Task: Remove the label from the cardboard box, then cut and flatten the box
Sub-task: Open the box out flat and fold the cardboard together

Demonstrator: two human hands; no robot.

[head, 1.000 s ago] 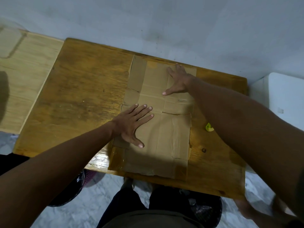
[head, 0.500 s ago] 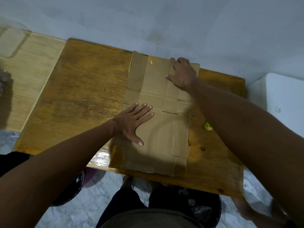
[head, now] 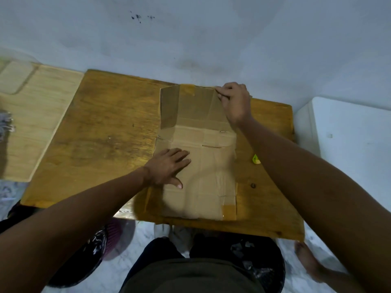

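So the cardboard box is opened out on the wooden table, running from the edge nearest the person to the wall side. Left hand lies flat on the box's left part, about mid-length, fingers straight and spread, just pressing it down. Right hand is at the box's far right corner, fingers curled over the edge and pinching it. That far section is raised off the table, tilted up toward the wall. Looks like it's folding along a crease, though the corner itself is hidden under the fingers. A small yellow scrap sits on the table just right of the box.
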